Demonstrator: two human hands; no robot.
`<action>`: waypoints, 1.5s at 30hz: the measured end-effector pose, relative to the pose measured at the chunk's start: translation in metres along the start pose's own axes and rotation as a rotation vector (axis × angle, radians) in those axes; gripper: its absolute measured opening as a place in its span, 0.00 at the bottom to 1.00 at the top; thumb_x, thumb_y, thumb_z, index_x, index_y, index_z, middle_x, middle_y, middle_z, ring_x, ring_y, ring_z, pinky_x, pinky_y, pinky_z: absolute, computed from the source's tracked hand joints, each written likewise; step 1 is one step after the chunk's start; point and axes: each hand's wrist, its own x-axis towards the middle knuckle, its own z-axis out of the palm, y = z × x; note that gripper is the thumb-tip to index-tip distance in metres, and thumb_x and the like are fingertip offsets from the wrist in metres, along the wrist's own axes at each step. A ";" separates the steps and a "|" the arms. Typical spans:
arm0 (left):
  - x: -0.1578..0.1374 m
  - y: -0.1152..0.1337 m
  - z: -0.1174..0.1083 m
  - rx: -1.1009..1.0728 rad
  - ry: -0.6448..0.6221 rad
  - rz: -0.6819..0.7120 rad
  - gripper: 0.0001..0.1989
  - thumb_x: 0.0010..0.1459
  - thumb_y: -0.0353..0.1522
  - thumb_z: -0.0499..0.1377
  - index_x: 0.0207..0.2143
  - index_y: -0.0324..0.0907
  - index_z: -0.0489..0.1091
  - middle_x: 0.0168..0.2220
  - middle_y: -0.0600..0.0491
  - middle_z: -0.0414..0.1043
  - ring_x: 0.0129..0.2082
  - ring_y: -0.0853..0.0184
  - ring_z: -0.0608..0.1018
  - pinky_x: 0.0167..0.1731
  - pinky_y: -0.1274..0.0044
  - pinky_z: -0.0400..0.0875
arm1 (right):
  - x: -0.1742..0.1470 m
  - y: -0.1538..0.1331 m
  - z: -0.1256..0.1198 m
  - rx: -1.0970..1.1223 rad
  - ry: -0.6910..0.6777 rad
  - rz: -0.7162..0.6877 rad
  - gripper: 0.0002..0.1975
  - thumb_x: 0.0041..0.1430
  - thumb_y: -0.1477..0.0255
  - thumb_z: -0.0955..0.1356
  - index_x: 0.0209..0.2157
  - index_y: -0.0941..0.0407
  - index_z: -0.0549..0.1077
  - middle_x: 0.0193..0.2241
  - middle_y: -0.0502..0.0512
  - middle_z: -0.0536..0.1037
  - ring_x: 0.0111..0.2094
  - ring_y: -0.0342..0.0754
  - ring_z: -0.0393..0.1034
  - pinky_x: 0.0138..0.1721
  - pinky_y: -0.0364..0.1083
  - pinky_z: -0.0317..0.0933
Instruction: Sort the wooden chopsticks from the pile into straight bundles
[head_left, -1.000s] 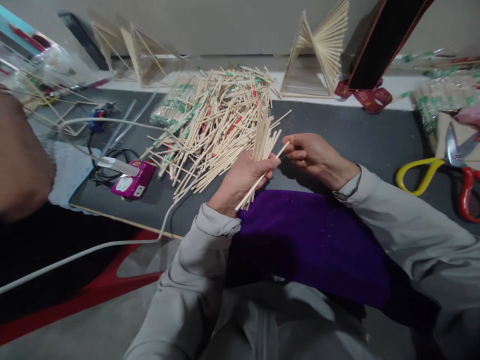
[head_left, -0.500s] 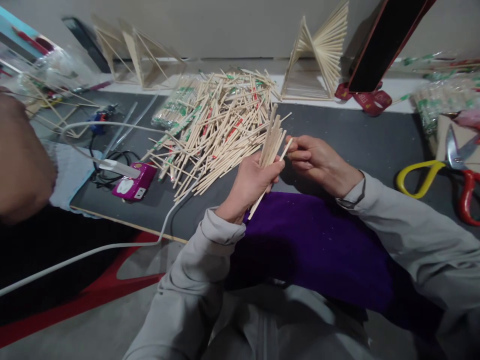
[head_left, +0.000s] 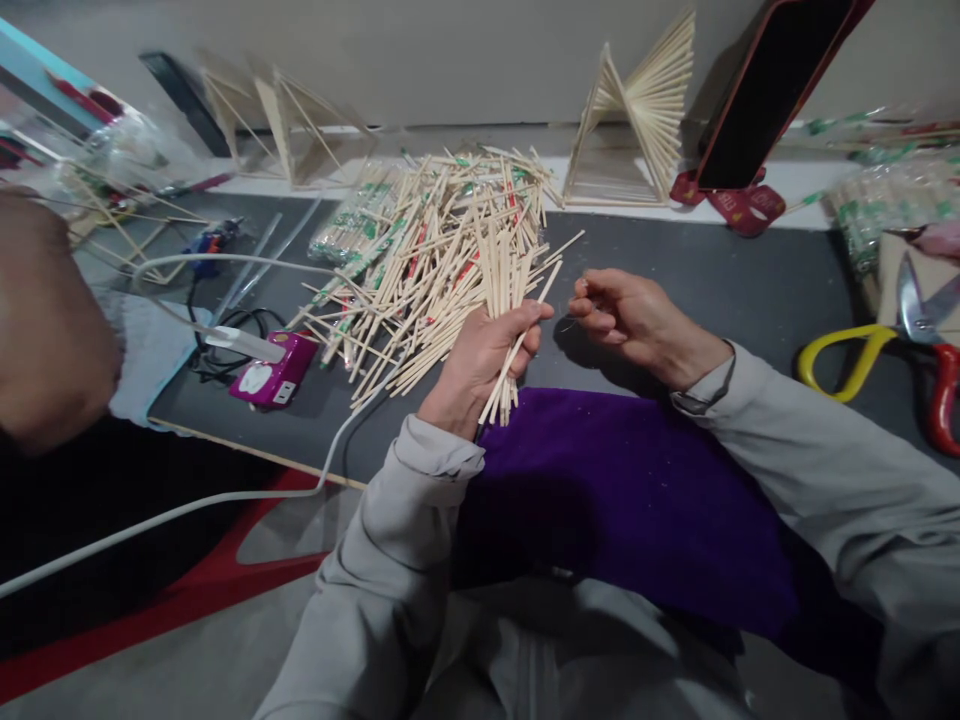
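Sticks of pale wood (head_left: 504, 270) are clasped in the left hand (head_left: 487, 355), a loose pile (head_left: 439, 265) spread at its eleven o'clock; whether the curled right hand (head_left: 637, 318) holds anything cannot be told.

Sticks (head_left: 505, 268) pale cream; cloth (head_left: 600, 480) deep purple; tabletop (head_left: 637, 238) dark grey.

Wall: pale grey, plain (head_left: 465, 60) | Table: dark grey top (head_left: 780, 270), pale front edge | White strip (head_left: 810, 182): along wall base | Floor: grey (head_left: 187, 650) | Light: soft, rather dim
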 end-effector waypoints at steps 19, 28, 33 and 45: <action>0.010 0.010 -0.015 -0.161 0.036 -0.050 0.12 0.55 0.31 0.66 0.28 0.40 0.64 0.20 0.63 0.60 0.11 0.84 0.58 0.11 0.87 0.50 | 0.007 0.028 0.002 -1.177 -0.189 -0.489 0.04 0.55 0.77 0.71 0.29 0.57 0.80 0.27 0.54 0.76 0.29 0.45 0.67 0.31 0.43 0.57; 0.009 0.021 -0.026 -0.187 0.128 0.008 0.13 0.56 0.33 0.66 0.29 0.40 0.64 0.20 0.64 0.60 0.11 0.85 0.58 0.11 0.88 0.52 | 0.001 0.038 0.021 -1.780 -0.179 -0.558 0.08 0.64 0.79 0.64 0.35 0.65 0.75 0.34 0.67 0.74 0.26 0.45 0.57 0.28 0.47 0.46; 0.009 0.023 -0.029 -0.184 0.157 0.033 0.10 0.59 0.33 0.64 0.31 0.40 0.65 0.21 0.63 0.62 0.11 0.85 0.59 0.12 0.88 0.53 | -0.004 0.023 0.018 -0.914 -0.197 -0.163 0.06 0.63 0.75 0.67 0.30 0.58 0.71 0.26 0.56 0.75 0.22 0.41 0.61 0.22 0.41 0.50; 0.010 0.024 -0.030 -0.187 0.226 0.030 0.08 0.61 0.33 0.63 0.32 0.41 0.67 0.21 0.63 0.62 0.11 0.85 0.59 0.12 0.88 0.53 | 0.017 0.044 0.034 -1.438 -0.497 -0.512 0.07 0.56 0.80 0.70 0.33 0.58 0.81 0.33 0.56 0.76 0.32 0.45 0.68 0.37 0.43 0.58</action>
